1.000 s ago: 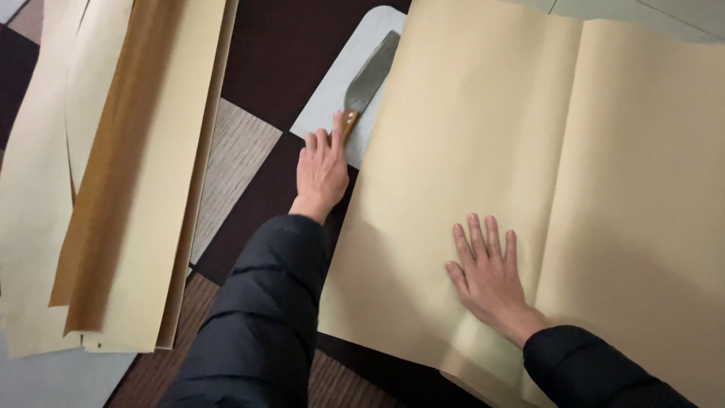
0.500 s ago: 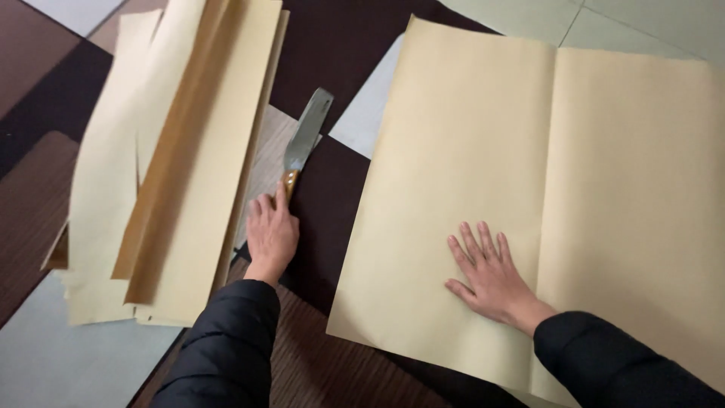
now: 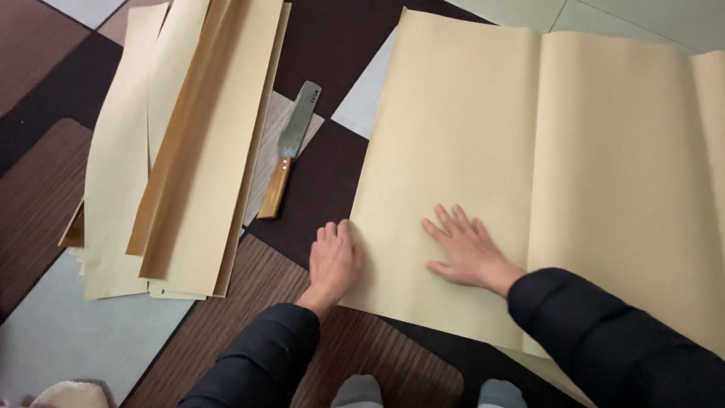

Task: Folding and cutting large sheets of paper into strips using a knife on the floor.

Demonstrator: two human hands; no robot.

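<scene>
The big sheet of paper [image 3: 483, 136] was pale tan, same as the stack of strips [image 3: 181, 151] beside it. The knife [image 3: 289, 151] had a grey blade and an orange-brown wooden handle. The floor mats [image 3: 45, 196] made a patchwork of dark brown, striped brown and pale grey. Both sleeves [image 3: 604, 340] were black.

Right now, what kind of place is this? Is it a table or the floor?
Probably the floor of a room: patchwork floor mats in brown, dark and pale squares, and the person's socked feet at the bottom edge. Paper and a knife lie on it.
</scene>
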